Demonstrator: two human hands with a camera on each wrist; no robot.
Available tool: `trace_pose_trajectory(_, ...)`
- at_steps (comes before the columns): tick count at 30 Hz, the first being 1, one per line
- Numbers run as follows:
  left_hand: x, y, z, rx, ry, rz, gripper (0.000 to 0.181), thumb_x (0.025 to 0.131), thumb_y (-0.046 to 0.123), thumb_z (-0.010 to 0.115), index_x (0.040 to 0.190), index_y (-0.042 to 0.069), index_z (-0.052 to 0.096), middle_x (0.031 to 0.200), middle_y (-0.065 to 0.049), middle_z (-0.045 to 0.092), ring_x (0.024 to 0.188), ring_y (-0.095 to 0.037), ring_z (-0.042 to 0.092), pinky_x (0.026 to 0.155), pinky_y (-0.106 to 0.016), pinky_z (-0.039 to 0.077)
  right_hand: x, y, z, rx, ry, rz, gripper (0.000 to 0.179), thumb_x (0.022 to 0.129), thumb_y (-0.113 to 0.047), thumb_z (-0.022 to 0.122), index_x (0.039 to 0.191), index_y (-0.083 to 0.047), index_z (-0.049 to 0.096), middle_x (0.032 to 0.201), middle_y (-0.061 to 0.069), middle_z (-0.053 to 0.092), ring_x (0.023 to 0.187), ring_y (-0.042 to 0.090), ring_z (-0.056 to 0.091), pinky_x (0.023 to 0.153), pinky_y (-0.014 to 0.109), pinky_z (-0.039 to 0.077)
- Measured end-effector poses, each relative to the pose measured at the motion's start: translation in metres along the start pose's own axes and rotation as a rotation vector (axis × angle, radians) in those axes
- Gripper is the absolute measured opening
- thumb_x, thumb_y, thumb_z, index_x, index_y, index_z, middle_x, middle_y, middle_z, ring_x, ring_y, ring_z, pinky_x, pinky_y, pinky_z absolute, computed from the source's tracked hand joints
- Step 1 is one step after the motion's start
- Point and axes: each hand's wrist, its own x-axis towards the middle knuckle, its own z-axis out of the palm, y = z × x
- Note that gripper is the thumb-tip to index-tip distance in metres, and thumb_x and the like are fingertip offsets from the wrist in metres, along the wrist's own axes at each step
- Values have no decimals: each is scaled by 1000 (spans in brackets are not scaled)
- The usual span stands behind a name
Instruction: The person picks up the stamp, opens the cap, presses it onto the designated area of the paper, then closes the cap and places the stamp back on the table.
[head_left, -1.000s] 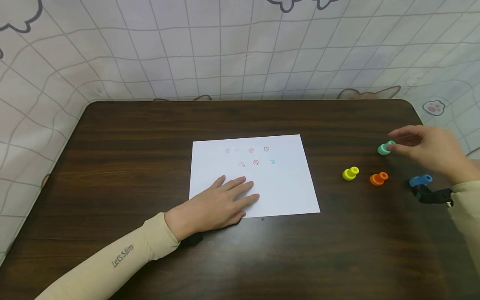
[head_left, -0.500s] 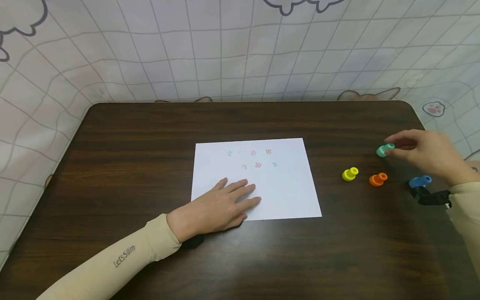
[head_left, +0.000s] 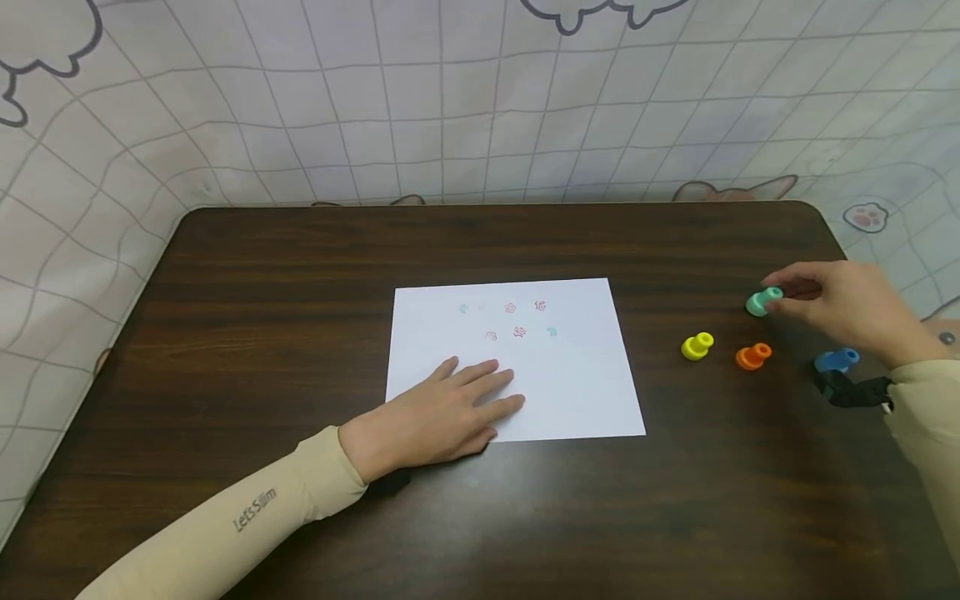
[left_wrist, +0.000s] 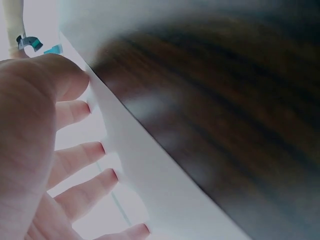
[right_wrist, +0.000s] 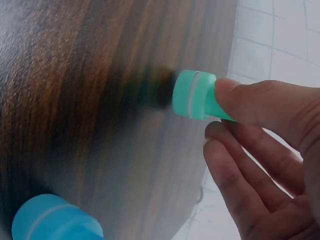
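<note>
In the head view, my left hand lies with fingers spread over the lower left of a white sheet of paper. The sheet carries several small printed marks in red and pale green, among them a flower shape. At the far right, my right hand pinches the handle of a green stamp. The right wrist view shows the thumb along the handle of this stamp, its wide base near the tabletop. Whether that base touches the table, I cannot tell.
A yellow stamp, an orange stamp and a blue stamp stand on the dark wooden table right of the paper. The blue one is close to the right wrist's black strap. Grid-patterned cloth hangs behind the table.
My right hand has moved slightly left and down, its thumb and fingers coming in around the green stamp's handle. My left hand stays on the paper; the head view has shifted a little.
</note>
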Motion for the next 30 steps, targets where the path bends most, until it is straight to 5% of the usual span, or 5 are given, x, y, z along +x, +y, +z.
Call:
trace_pose_trajectory(6,2,1,-1,-13,-4,0,49,105,39,58,151,26,53,157,-7,54,149,-30,49,109,-59,52,-4,-3,-3,51,60,27,39,100,-33,70,126,-4,70,121,31,70,102,47,67,75,58,55)
trace_pose_trajectory(9,3,2,-1,-23,-6,4,49,105,38,58,151,25,52,157,-8,53,149,-30,49,110,-60,52,-8,-6,-5,88,111,31,39,98,-37,71,124,-8,72,121,27,72,90,11,69,69,34,54)
trace_pose_trajectory(13,3,3,-2,-29,-9,2,49,105,38,58,152,25,52,157,-8,53,149,-30,48,110,-60,51,-16,-11,-9,188,173,24,37,95,-38,75,122,-13,74,102,-21,74,75,-28,49,62,7,42)
trace_pose_trajectory(17,4,4,-1,-28,-12,-1,49,105,38,58,152,26,52,158,-7,53,150,-29,48,111,-60,51,-23,-20,-11,350,205,8,37,93,-31,78,123,-11,73,93,-47,59,81,-29,58,65,1,46)
trace_pose_trajectory(30,9,11,-1,-33,-21,13,48,105,39,56,152,28,51,158,-6,53,149,-28,48,112,-59,50,-34,-52,-14,667,269,-108,34,91,-7,78,125,-5,73,103,-19,76,86,-7,72,69,6,53)
